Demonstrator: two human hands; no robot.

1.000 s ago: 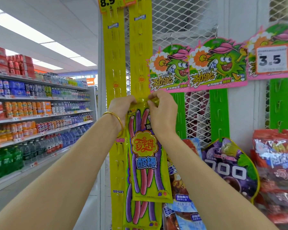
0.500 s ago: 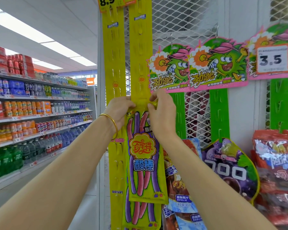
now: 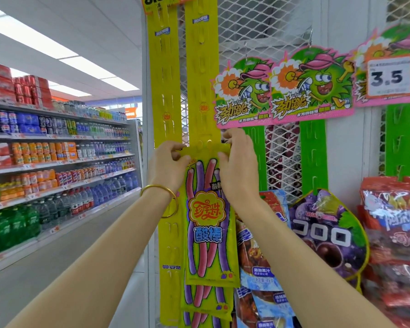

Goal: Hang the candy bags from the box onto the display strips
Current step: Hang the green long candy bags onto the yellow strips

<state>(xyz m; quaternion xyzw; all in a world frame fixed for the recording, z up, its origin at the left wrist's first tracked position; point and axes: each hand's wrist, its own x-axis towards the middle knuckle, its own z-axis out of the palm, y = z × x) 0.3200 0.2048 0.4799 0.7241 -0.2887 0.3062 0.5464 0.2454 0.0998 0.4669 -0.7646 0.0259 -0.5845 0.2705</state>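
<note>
A long yellow candy bag (image 3: 208, 233) with pink and purple sour sticks printed on it lies flat against the right-hand yellow display strip (image 3: 200, 79). My left hand (image 3: 167, 164) pinches the bag's top left corner and my right hand (image 3: 238, 162) pinches its top right corner. The bag's top edge sits about level with a hook on the strip. Below it, a second identical bag (image 3: 206, 304) hangs on the same strip. A bare second yellow strip (image 3: 163, 91) hangs just to the left. The box is out of view.
Green display strips (image 3: 313, 152) with cartoon header cards (image 3: 310, 86) hang to the right on white wire mesh. Purple grape candy bags (image 3: 327, 235) and red bags (image 3: 395, 233) hang below them. Drink shelves (image 3: 57, 162) line the aisle on the left.
Both hands have lifted the bag's top a little higher up the strip and spread it flatter against the strip.
</note>
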